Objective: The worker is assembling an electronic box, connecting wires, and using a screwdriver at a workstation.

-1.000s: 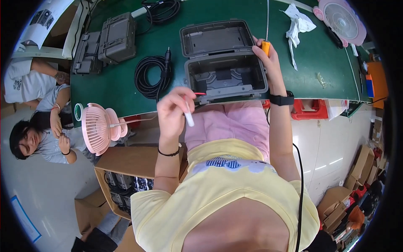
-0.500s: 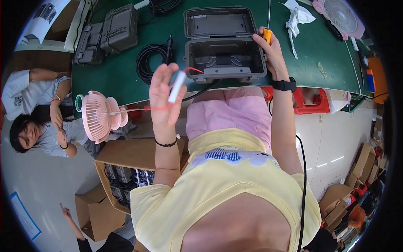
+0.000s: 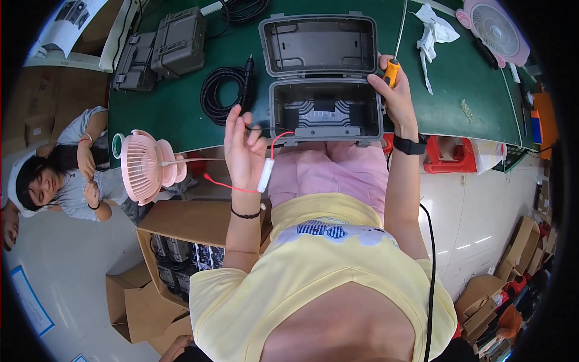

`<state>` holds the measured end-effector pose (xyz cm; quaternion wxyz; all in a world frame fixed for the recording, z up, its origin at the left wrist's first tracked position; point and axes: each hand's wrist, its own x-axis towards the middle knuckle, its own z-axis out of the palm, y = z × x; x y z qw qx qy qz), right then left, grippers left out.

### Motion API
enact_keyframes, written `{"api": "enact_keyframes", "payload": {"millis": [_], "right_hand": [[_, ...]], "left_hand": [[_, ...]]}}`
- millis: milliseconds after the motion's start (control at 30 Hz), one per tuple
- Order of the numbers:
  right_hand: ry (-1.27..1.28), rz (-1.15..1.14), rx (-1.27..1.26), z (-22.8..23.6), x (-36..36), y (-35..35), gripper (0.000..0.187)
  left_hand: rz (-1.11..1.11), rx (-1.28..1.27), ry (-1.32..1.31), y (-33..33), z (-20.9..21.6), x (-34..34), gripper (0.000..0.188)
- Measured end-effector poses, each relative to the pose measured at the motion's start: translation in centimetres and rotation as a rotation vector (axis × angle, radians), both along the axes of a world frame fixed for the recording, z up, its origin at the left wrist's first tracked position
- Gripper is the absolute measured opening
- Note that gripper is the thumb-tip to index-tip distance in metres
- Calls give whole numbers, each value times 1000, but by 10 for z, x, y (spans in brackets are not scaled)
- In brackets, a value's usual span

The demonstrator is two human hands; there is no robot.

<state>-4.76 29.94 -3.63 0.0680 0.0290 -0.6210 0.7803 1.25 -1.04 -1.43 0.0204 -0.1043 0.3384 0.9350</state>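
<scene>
An open grey plastic case stands at the table's near edge, its lid tipped back. My right hand grips a screwdriver with an orange and black handle, shaft pointing away, while its thumb rests on the case's right side. Left of the case, my left hand has curled fingers around a thin black wire that leads to the case; the fingertips partly hide it. A red wire comes out of the case to a white tubular inline holder against my palm; its loose red end hangs leftward.
A coiled black cable with a plug lies left of the case. Two closed grey cases stand farther left. A pink fan is at the left table edge, another fan at far right, near crumpled tissue. A person sits at left.
My left hand has lowered and its fingers have curled onto the black wire. The white holder now hangs beside the palm. The case appears nearer and more upright; the screwdriver has tilted.
</scene>
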Motion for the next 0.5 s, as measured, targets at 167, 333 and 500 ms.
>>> {"api": "enact_keyframes", "payload": {"millis": [167, 333, 500], "right_hand": [[-1, -26, 51, 2, 3, -1, 38], [-10, -16, 52, 3, 2, -2, 38], [-25, -24, 58, 1, 3, 0, 39]], "left_hand": [[20, -968, 391, -10, -50, 11, 35], [71, -1073, 735, -5, -74, 34, 74], [-102, -933, 979, -11, -29, 24, 70]]}}
